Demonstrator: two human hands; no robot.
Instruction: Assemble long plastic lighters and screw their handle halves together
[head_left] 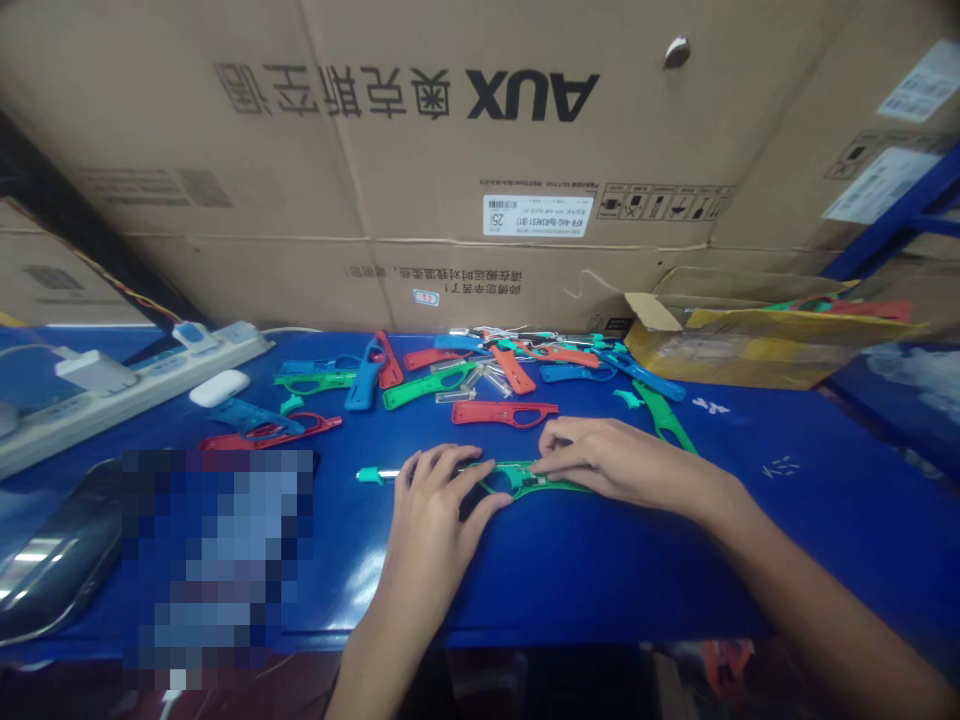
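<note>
Head view: held green shell [559, 486] midway between table's [570, 590] back and front edges with left grip [439, 500] closed on it; touched its inside with right grip [607, 460], could not tell whether pinching anything; seemingly fitted parts; called next for careful alignment.

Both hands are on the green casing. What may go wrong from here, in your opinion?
The teal piece in the green casing could slip out of place if the left hand or right hand shifts. The nearest red casing lies just beyond both hands and might be knocked. The small white pieces lie loose and could scatter if brushed.
</note>
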